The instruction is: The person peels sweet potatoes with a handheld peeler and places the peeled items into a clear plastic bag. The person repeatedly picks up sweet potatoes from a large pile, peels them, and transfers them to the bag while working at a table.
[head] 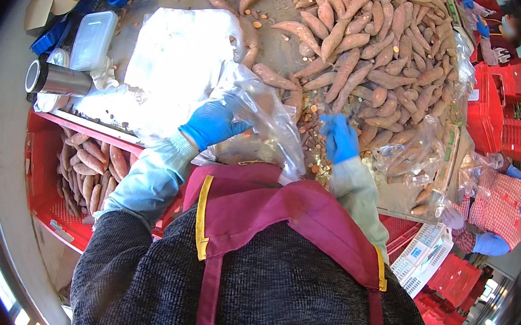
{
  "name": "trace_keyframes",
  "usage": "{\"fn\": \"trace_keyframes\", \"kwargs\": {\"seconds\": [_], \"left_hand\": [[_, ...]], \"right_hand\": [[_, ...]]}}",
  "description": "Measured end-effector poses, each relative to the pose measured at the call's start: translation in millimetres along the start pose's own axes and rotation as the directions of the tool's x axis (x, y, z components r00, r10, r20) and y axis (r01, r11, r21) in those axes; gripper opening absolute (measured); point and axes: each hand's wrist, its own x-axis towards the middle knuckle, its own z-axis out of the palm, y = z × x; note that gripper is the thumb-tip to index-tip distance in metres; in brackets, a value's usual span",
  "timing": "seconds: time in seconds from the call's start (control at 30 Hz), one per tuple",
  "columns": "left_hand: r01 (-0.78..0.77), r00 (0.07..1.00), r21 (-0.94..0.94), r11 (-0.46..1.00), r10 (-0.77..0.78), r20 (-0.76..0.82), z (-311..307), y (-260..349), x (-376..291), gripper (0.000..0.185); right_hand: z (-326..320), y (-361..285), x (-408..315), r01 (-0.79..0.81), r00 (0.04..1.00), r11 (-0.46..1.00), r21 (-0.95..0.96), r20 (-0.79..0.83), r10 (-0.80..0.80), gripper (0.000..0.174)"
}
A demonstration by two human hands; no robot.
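Note:
Both my hands wear blue gloves. My left hand [214, 122] is closed on a clear plastic bag [266, 109], which hangs to its right over the table edge in front of my apron. Close to the near edge of the sweet potato pile, my right hand [338, 138] has its fingers bent; whether it holds something small cannot be made out. The sweet potatoes [384, 66] are heaped across the table's right side. Small cut ends [315, 129] lie between my hands. Beyond my left hand is a bright white sheet or stack of bags [180, 51].
A red crate [44, 187] of sweet potatoes stands at left. A steel tumbler [60, 79] and a lidded plastic box [93, 41] are at the far left. Loose clear bags [411, 155] lie at right. Co-workers [502, 207] work along the right, near stacked red crates [482, 103] and a white crate [423, 257].

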Motion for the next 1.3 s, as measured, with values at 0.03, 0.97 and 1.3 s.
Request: {"fn": "trace_keyframes", "kwargs": {"seconds": [0.03,0.97,1.3], "left_hand": [[0.063,0.994,-0.044,0.997,-0.058,0.093,-3.6,1.3,2.6,0.046],[0.389,0.916,-0.751,0.533,-0.308,0.256,87.2,46.9,61.0,0.052],[0.260,0.959,-0.669,0.696,-0.266,0.096,86.7,50.3,53.2,0.041]], "right_hand": [[9.1,6.4,14.8,0.056,0.978,0.991,-0.118,-0.195,-0.078,0.036],[10.2,23.5,2.8,0.385,0.919,0.899,-0.210,0.002,-0.394,0.024],[36.2,-45.5,-5.7,0.364,0.803,-0.044,-0.930,0.337,-0.492,0.016]]}}
